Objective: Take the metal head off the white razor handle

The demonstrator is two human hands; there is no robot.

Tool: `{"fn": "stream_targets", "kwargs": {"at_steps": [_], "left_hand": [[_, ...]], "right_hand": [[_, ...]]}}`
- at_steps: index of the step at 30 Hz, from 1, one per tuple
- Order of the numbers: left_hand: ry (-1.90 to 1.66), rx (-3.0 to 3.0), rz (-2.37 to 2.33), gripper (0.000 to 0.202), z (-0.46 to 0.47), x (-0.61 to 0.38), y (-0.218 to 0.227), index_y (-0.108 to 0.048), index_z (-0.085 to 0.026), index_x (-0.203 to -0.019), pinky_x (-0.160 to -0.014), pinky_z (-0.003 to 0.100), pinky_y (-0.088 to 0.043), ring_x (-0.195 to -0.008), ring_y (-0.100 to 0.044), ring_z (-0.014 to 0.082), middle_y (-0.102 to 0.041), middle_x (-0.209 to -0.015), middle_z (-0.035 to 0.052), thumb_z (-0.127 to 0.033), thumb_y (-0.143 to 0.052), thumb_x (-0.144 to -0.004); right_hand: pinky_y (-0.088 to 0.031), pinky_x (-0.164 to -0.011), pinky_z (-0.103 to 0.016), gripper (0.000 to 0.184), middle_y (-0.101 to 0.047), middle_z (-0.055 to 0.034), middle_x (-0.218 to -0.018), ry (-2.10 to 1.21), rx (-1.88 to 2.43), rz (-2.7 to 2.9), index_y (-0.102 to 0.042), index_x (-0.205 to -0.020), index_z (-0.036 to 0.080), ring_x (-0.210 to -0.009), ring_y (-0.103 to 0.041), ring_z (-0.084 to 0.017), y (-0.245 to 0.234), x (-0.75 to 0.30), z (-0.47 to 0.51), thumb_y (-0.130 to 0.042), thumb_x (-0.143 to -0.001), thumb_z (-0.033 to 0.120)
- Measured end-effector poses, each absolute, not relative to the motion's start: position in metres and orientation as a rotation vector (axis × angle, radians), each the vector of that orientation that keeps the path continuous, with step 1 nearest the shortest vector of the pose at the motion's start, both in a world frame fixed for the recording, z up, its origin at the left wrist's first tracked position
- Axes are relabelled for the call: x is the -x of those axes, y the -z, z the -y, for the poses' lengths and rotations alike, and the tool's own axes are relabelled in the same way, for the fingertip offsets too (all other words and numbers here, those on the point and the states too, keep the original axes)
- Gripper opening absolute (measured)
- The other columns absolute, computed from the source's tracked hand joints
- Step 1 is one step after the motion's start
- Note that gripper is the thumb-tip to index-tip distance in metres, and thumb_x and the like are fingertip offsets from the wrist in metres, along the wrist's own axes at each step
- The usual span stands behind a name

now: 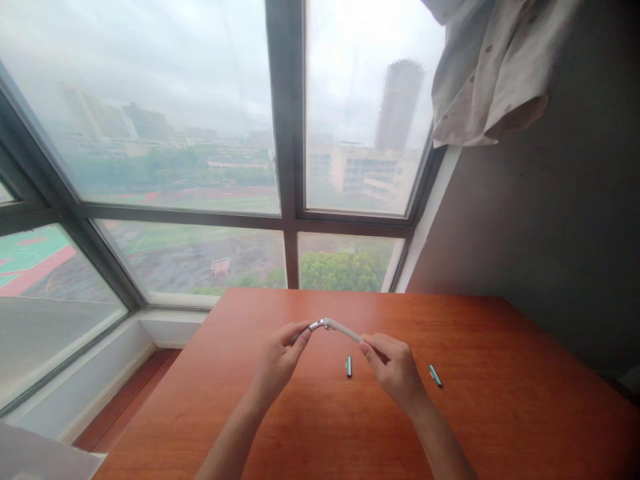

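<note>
Above the table, both hands grip a thin, bent piece that looks like a razor handle point(344, 329), pale grey on the right with a shiny silver part on the left. The thumb and fingers of my left hand point(278, 359) pinch its silver end. My right hand point(397, 368) is closed on the lower right end of the grey part. Two small razor cartridges, dark with a green strip, lie apart on the tabletop: a nearer cartridge point(349, 367) between the hands, and another cartridge point(435, 375) to the right of my right hand.
The brown wooden table point(310, 433) reaches up to a large window with a dark frame point(287, 133). A pale spotted cloth point(493, 73) hangs at the upper right before a grey wall point(540, 200). A low white ledge point(120, 360) runs along the left.
</note>
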State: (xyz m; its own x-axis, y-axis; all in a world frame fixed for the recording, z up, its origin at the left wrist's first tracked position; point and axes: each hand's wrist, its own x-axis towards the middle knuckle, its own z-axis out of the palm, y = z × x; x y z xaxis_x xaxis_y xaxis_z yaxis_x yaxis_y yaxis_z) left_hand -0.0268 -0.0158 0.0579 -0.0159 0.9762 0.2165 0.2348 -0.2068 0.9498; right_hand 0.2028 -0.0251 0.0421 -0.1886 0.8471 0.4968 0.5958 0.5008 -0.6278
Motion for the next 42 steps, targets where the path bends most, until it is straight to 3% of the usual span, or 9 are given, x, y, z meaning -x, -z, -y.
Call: {"fn": "stream_targets", "kwargs": {"at_steps": [16,34,42], "left_hand": [[-1.277,-1.530,-1.319,0.025,0.014,0.029,-0.055,-0.073,-0.021,-0.096,-0.076,0.029,-0.049,-0.092,-0.065,0.0258,-0.074,-0.094,0.0062,-0.036,-0.062,-0.079],[-1.234,-1.638,-1.310,0.028,0.011,0.030,-0.049,-0.070,-0.018,-0.100,-0.082,0.030,-0.051,-0.096,-0.065,0.0247,-0.073,-0.100,0.0064,-0.036,-0.057,-0.083],[-1.228,-1.667,-1.273,0.027,0.011,0.030,-0.046,-0.069,-0.018,-0.101,-0.081,0.029,-0.051,-0.096,-0.065,0.0231,-0.073,-0.101,0.0062,-0.034,-0.056,-0.084]], "right_hand": [[-0.036,-0.054,-0.024,0.035,-0.062,-0.0043,-0.065,-0.387,1.194,1.920,-0.070,-0.085,0.018,-0.057,-0.052,-0.015,-0.042,-0.203,0.025,-0.042,-0.093,0.037],[-0.032,-0.051,-0.022,0.029,-0.054,-0.0006,-0.059,-0.461,1.185,1.865,-0.067,-0.077,0.017,-0.053,-0.046,-0.013,-0.043,-0.201,0.027,-0.047,-0.091,0.031],[-0.035,-0.055,-0.023,0.029,-0.058,-0.0022,-0.063,-0.418,1.238,1.820,-0.069,-0.082,0.017,-0.057,-0.050,-0.014,-0.037,-0.203,0.024,-0.046,-0.091,0.033]]}}
